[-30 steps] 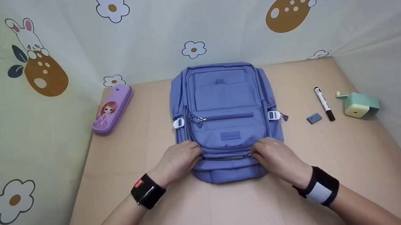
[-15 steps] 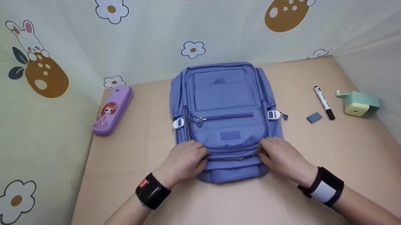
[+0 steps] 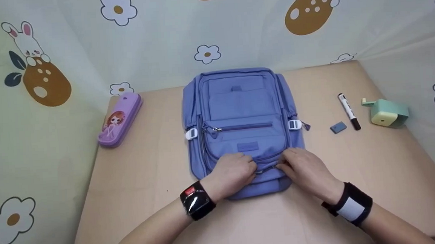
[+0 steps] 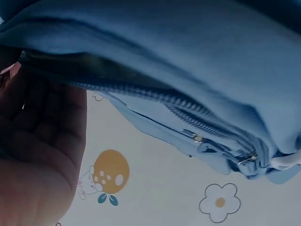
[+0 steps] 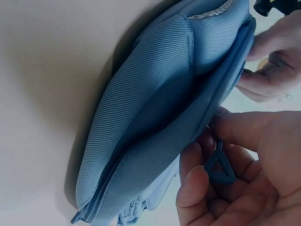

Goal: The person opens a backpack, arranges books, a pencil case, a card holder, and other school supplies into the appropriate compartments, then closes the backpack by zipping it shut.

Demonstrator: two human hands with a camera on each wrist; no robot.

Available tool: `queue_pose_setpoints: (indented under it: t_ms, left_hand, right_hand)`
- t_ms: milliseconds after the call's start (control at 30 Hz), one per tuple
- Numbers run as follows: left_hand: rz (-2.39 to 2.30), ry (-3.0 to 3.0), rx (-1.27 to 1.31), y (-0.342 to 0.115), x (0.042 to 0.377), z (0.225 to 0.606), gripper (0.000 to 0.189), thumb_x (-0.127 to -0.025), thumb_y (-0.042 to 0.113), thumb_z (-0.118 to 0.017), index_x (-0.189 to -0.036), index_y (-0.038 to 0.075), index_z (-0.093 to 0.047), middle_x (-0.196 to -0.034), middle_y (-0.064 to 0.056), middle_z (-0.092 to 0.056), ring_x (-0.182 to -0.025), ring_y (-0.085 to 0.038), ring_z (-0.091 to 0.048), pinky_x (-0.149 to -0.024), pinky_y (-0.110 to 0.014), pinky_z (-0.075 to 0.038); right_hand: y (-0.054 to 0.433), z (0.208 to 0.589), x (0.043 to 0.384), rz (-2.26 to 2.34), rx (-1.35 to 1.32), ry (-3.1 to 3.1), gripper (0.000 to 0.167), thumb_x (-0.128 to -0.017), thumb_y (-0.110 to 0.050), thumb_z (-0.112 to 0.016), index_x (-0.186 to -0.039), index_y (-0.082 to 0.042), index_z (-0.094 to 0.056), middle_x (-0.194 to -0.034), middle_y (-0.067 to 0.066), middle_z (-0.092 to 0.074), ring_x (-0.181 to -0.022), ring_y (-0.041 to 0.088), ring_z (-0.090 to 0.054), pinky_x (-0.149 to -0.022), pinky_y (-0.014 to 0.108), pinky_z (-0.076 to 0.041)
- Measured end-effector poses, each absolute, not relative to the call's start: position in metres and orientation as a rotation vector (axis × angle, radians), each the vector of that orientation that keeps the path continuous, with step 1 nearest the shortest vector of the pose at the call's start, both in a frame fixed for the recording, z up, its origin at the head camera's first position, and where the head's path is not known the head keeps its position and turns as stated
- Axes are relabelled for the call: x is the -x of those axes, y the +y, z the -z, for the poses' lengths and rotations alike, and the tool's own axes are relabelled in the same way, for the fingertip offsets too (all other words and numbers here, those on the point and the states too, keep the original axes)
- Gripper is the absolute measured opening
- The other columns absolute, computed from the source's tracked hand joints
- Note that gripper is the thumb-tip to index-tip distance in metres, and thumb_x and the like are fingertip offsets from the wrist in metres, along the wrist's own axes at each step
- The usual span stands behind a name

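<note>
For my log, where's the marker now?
In the head view, the marker lies right of the backpack, between the grey-blue block and the green sharpener.

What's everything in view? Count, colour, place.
backpack: 1, blue, centre
buckles: 2, white, backpack's sides
zipper pulls: several, blue, on backpack
table: 1, tan, under backpack
pencil case: 1, purple, left of backpack
block, maybe eraser: 1, blue-grey, right of backpack
marker: 1, white/black, right of block
sharpener: 1, green/yellow, right of marker
backdrop: count unclear, pale, behind and beside table
wristbands: 2, black, both wrists
left hand: 1, gripping backpack's front
right hand: 1, pinching zipper pull
</note>
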State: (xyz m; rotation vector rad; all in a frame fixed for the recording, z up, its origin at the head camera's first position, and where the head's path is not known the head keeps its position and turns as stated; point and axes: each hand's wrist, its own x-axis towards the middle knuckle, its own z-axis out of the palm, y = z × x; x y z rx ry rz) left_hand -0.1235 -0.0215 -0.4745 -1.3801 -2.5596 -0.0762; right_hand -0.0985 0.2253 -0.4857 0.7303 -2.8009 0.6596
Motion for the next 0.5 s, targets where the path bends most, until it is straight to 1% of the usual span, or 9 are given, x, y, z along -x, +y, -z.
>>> queue_pose_setpoints:
  t_ms: [100, 233, 500]
  left_hand:
    - [0.013, -2.536, 1.378, -0.018, 0.123, 0.475, 0.021, -0.096, 0.021, -0.066, -0.076, 0.015, -0.066, -0.075, 0.004, -0.062, -0.063, -0.013, -0.056, -0.052, -0.028, -0.049]
    - [-0.015, -2.54, 1.369, -0.016, 0.123, 0.477, 0.016, -0.093, 0.015, -0.068, -0.077, 0.015, -0.067, -0.073, 0.004, -0.063, -0.062, -0.012, -0.057, -0.05, -0.026, -0.049]
    - [0.026, -2.598, 1.361, -0.017, 0.122, 0.476, 0.014, -0.094, 0.013, -0.067, -0.08, 0.014, -0.068, -0.074, 0.004, -0.064, -0.064, -0.012, -0.059, -0.051, -0.025, -0.05]
  right_hand:
    - [0.226, 0.485, 0.098, -0.671, -0.714, -2.806, 0.015, -0.091, -0.012, -0.078, -0.088, -0.017, -0.064, -0.079, -0.01, -0.057, -0.074, 0.009, -0.054, -0.065, 0.03, -0.048]
    - [0.227, 0.486, 0.099, -0.674, -0.708, -2.82, 0.013, -0.091, -0.012, -0.079, -0.089, -0.017, -0.066, -0.082, -0.009, -0.061, -0.077, 0.01, -0.058, -0.067, 0.032, -0.05]
    - [0.248, 0.485, 0.11, -0.673, -0.693, -2.859, 0.012, -0.09, -0.008, -0.078, -0.089, -0.015, -0.068, -0.082, -0.007, -0.062, -0.078, 0.013, -0.059, -0.068, 0.035, -0.051]
